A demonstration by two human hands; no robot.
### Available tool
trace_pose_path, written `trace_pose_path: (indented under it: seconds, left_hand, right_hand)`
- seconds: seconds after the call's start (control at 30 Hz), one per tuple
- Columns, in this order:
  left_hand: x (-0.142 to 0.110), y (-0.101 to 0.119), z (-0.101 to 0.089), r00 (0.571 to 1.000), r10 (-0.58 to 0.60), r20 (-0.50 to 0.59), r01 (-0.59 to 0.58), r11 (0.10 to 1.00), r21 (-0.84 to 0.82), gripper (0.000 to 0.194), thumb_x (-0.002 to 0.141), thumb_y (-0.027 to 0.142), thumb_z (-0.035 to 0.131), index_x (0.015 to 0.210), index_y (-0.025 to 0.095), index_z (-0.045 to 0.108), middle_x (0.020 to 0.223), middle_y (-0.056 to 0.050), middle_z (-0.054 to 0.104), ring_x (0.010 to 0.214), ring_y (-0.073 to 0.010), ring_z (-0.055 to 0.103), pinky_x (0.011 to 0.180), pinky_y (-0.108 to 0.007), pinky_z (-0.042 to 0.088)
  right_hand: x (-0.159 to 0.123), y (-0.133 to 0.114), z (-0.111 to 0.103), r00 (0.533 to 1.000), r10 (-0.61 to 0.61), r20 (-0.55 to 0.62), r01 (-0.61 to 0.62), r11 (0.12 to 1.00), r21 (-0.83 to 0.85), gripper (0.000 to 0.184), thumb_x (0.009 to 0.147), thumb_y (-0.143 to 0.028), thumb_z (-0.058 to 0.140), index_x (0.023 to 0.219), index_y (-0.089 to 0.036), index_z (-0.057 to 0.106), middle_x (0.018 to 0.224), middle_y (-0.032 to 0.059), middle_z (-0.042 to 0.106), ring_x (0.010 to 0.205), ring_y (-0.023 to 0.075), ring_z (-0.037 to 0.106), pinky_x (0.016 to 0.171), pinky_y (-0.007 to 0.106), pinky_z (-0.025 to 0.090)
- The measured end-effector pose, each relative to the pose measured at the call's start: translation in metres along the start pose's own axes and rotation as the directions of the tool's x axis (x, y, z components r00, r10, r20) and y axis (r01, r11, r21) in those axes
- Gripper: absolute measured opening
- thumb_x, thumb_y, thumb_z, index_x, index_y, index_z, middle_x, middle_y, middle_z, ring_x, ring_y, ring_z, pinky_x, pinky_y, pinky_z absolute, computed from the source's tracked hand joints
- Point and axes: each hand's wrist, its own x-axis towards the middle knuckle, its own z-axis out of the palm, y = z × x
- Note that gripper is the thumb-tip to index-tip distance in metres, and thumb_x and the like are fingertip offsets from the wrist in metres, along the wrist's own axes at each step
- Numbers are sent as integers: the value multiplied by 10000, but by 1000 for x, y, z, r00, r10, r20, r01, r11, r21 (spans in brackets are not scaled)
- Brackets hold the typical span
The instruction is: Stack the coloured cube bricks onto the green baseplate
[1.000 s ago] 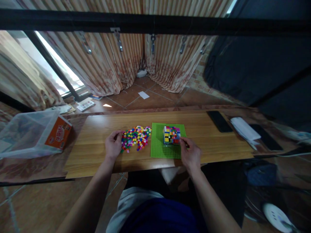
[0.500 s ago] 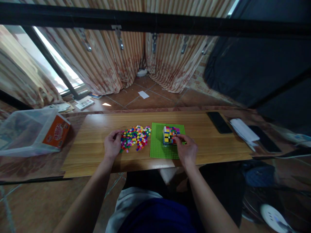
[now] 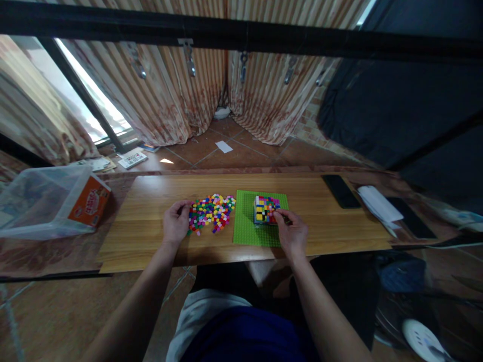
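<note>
On a green studded baseplate (image 3: 247, 234) stands a small block built of many-coloured building bricks (image 3: 264, 203), with yellow, white and black on its left part and pink and red towards the right. My right hand (image 3: 293, 232) is at the block's front right corner, thumb and forefinger pinched on a small brick there that the fingertips mostly hide. A loose pile of tiny coloured bricks (image 3: 211, 213) lies left of the baseplate. Beside the pile's left edge rests my left hand (image 3: 176, 222), fingers curled and pressed together; whatever they hold is too small to see.
The wooden board (image 3: 139, 216) carries a dark phone (image 3: 340, 191) at its right end. Beyond it lie a white object (image 3: 377, 201) and another dark device (image 3: 411, 217). A clear plastic bin (image 3: 49, 201) with an orange label stands at the left. A dark bar (image 3: 241, 32) crosses above.
The view has shifted very slightly. My right fingertips stay at the block's front right corner with almost no movement. My left hand keeps its place beside the pile.
</note>
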Motion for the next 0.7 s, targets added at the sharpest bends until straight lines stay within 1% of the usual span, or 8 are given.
trace_pose_path:
  seconds: [0.13, 0.23, 0.33, 0.43, 0.7]
  left_hand:
    - [0, 1, 0, 1000, -9, 8, 9, 1000, -24, 276, 804, 331, 552, 907, 154, 737, 890, -59, 750, 833, -186, 678, 776, -277, 531]
    - [-1, 2, 1, 1000, -12, 7, 12, 1000, -28, 270, 802, 329, 554, 897, 154, 737, 888, -60, 749, 823, -183, 676, 763, -272, 530]
    - [-1, 4, 0, 1000, -18, 1, 18, 1000, -20, 268, 803, 325, 551, 896, 157, 738, 875, -57, 747, 811, -180, 674, 749, -267, 527]
    - [-2, 5, 0, 1000, -25, 0, 25, 1000, -14, 269, 802, 322, 553, 902, 155, 738, 879, -58, 748, 815, -181, 675, 749, -266, 525]
    - [-1, 1, 0, 1000, -1, 2, 1, 1000, 9, 266, 812, 320, 543, 903, 163, 737, 899, -50, 752, 845, -182, 680, 783, -268, 528]
  right_hand:
    - [-2, 3, -5, 1000, 15, 21, -15, 1000, -18, 347, 871, -452, 554, 939, -168, 741, 898, 97, 743, 799, 212, 655, 758, 358, 489]
    - [-3, 7, -6, 1000, 26, 16, -26, 1000, 5, 347, 860, -447, 563, 970, -165, 731, 920, 97, 733, 806, 208, 648, 753, 352, 487]
    - [-1, 9, -3, 999, 39, -11, -39, 999, 9, 324, 824, -440, 601, 944, -167, 727, 909, 87, 717, 796, 203, 629, 745, 346, 482]
    - [2, 9, 0, 997, 75, -13, -75, 997, 31, 305, 786, -424, 632, 920, -166, 722, 900, 80, 707, 786, 200, 618, 740, 345, 482]
    - [5, 7, 7, 982, 188, -9, -184, 969, 161, 277, 711, -404, 671, 846, -167, 719, 851, 62, 697, 742, 180, 604, 733, 336, 480]
